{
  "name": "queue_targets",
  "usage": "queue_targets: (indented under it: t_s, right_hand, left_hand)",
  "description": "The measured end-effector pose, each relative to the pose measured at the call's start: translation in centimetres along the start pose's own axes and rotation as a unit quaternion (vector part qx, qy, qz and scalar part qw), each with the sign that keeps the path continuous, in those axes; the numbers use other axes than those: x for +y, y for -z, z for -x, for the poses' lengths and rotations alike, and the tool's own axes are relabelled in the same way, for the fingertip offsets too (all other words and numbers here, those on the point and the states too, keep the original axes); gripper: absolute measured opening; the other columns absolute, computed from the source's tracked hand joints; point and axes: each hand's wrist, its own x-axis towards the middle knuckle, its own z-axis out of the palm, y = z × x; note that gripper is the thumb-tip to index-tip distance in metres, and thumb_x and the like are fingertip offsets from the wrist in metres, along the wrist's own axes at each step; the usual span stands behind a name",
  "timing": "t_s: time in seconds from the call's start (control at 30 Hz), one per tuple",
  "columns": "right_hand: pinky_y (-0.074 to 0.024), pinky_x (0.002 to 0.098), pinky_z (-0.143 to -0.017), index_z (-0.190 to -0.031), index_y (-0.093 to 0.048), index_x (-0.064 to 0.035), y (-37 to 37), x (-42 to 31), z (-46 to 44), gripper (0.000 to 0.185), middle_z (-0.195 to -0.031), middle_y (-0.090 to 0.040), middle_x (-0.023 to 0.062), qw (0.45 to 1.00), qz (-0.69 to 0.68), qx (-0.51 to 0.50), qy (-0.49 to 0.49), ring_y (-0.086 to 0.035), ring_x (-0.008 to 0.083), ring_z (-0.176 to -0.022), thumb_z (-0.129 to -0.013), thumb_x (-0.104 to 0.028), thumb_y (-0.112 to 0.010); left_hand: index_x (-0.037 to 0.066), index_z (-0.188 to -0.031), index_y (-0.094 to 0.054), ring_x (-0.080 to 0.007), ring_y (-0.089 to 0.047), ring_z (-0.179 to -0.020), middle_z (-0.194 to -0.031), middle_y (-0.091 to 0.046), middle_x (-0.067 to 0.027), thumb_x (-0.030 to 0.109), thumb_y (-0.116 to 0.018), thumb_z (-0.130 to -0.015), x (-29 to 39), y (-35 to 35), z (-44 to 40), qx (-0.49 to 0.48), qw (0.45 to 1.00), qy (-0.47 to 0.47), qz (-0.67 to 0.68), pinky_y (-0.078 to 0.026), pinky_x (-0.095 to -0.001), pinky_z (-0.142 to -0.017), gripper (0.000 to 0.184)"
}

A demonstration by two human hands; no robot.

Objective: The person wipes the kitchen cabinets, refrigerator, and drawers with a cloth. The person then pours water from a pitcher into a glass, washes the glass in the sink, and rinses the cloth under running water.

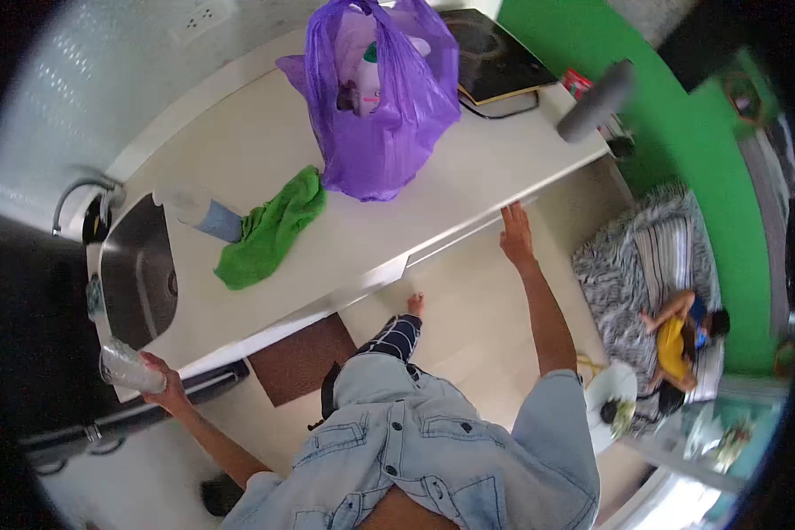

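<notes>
My left hand is closed around a clear, shiny cylindrical container, held tilted beside the counter's left end near the sink. My right hand has its fingers stretched out at the front edge of the white counter; whether the fingertips touch the edge is hard to tell. A purple plastic bag stands on the counter with white bottles inside. To its left lies a crumpled green cloth, touching a clear bottle with a blue-grey label.
At the back right are a black cooktop and a grey cylinder. A curved faucet rises by the sink. A brown mat lies on the floor. A person in yellow sits on a patterned bed at right.
</notes>
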Motion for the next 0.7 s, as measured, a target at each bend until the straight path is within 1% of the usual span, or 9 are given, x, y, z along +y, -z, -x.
queue_targets:
  t_s: [0.1, 0.13, 0.2, 0.23, 0.27, 0.37, 0.47, 0.57, 0.7]
  right_hand:
    - [-0.0193, 0.0443, -0.105, -0.127, -0.033, -0.0019, -0.7, 2.9, -0.9, 0.063, -0.134, -0.025, 0.0195, 0.999, 0.002, -0.035, -0.018, -0.020, 0.0334, -0.128, -0.068, 0.004, -0.051]
    - [-0.0202, 0.0444, -0.104, -0.125, -0.035, -0.0019, -0.8, 3.6, -1.5, 0.062, -0.132, -0.028, 0.0199, 0.998, -0.022, -0.049, -0.014, -0.022, 0.0342, -0.126, -0.067, 0.004, -0.054]
    - [-0.0248, 0.0456, -0.102, -0.119, -0.041, -0.0021, -0.2, 3.0, -2.2, 0.056, -0.127, -0.034, 0.0181, 0.999, -0.053, 0.008, -0.006, -0.030, 0.0366, -0.121, -0.066, 0.005, -0.055]
    - [-0.0261, 0.0460, -0.101, -0.117, -0.043, -0.0024, -1.2, 3.5, -1.9, 0.053, -0.126, -0.035, 0.0177, 0.996, -0.087, 0.026, -0.014, -0.032, 0.0370, -0.119, -0.066, 0.005, -0.054]
    - [-0.0270, 0.0458, -0.100, -0.116, -0.044, -0.0029, -1.6, 3.4, -1.8, 0.051, -0.125, -0.036, 0.0175, 0.995, -0.096, 0.019, -0.027, -0.033, 0.0368, -0.118, -0.067, 0.005, -0.054]
    - [-0.0311, 0.0447, -0.096, -0.117, -0.043, -0.0040, -1.3, 2.4, -1.7, 0.052, -0.124, -0.037, 0.0174, 0.995, -0.090, 0.007, -0.029, -0.034, 0.0365, -0.117, -0.067, 0.005, -0.053]
    - [-0.0354, 0.0433, -0.090, -0.121, -0.040, -0.0054, -0.3, 3.3, -1.4, 0.059, -0.127, -0.035, 0.0162, 0.997, -0.061, -0.006, 0.044, -0.032, 0.0354, -0.120, -0.065, 0.006, -0.052]
    - [-0.0324, 0.0437, -0.093, -0.122, -0.043, -0.0064, 1.6, 4.3, -0.8, 0.057, -0.126, -0.038, 0.0146, 0.994, -0.065, -0.016, 0.089, -0.031, 0.0320, -0.122, -0.067, 0.002, -0.054]
    - [-0.0311, 0.0426, -0.093, -0.126, -0.040, -0.0083, 2.8, 6.6, 1.7, 0.065, -0.128, -0.036, 0.0133, 0.985, -0.071, -0.032, 0.153, -0.030, 0.0309, -0.123, -0.064, 0.000, -0.056]
  left_hand:
    - [0.005, -0.127, -0.036, -0.0290, -0.046, -0.111, -0.123, -0.045, -0.0171, 0.042, -0.064, -0.067, -8.1, -0.9, 2.3, -0.051, 0.999, 0.004, 0.010, -0.044, -0.0414, -0.086, 0.076]
    - [0.007, -0.129, -0.034, -0.0274, -0.046, -0.111, -0.127, -0.041, -0.0156, 0.055, -0.065, -0.062, -9.9, 0.1, 2.1, -0.081, 0.997, 0.003, 0.012, -0.043, -0.0413, -0.087, 0.088]
    - [0.007, -0.129, -0.034, -0.0258, -0.048, -0.108, -0.126, -0.042, -0.0134, 0.063, -0.062, -0.060, -12.8, 1.6, 1.1, -0.137, 0.979, 0.054, -0.140, -0.043, -0.0395, -0.085, 0.094]
    - [0.006, -0.128, -0.035, -0.0239, -0.048, -0.107, -0.124, -0.043, -0.0114, 0.061, -0.061, -0.062, -17.6, 0.8, 1.7, -0.119, 0.985, 0.085, -0.091, -0.044, -0.0377, -0.082, 0.090]
    - [0.006, -0.127, -0.036, -0.0227, -0.047, -0.107, -0.121, -0.045, -0.0094, 0.059, -0.062, -0.063, -21.6, 0.2, 1.4, -0.075, 0.996, 0.053, 0.018, -0.044, -0.0361, -0.080, 0.087]
    - [0.005, -0.127, -0.034, -0.0228, -0.048, -0.107, -0.122, -0.045, -0.0091, 0.060, -0.061, -0.063, -28.8, 0.3, 2.9, -0.042, 0.996, 0.049, 0.057, -0.044, -0.0342, -0.081, 0.088]
    - [0.004, -0.127, -0.033, -0.0237, -0.049, -0.106, -0.123, -0.044, -0.0090, 0.056, -0.064, -0.063, -31.6, 1.5, 6.1, -0.018, 0.999, 0.050, -0.011, -0.044, -0.0333, -0.081, 0.088]
    - [0.005, -0.127, -0.032, -0.0242, -0.049, -0.107, -0.126, -0.043, -0.0086, 0.042, -0.070, -0.061, -34.9, 3.0, 12.0, -0.011, 0.999, -0.011, 0.039, -0.044, -0.0334, -0.081, 0.085]
    - [0.005, -0.128, -0.032, -0.0271, -0.048, -0.110, -0.127, -0.043, -0.0073, 0.049, -0.072, -0.058, -35.3, 5.6, 18.8, -0.037, 0.998, -0.009, 0.052, -0.044, -0.0340, -0.081, 0.092]
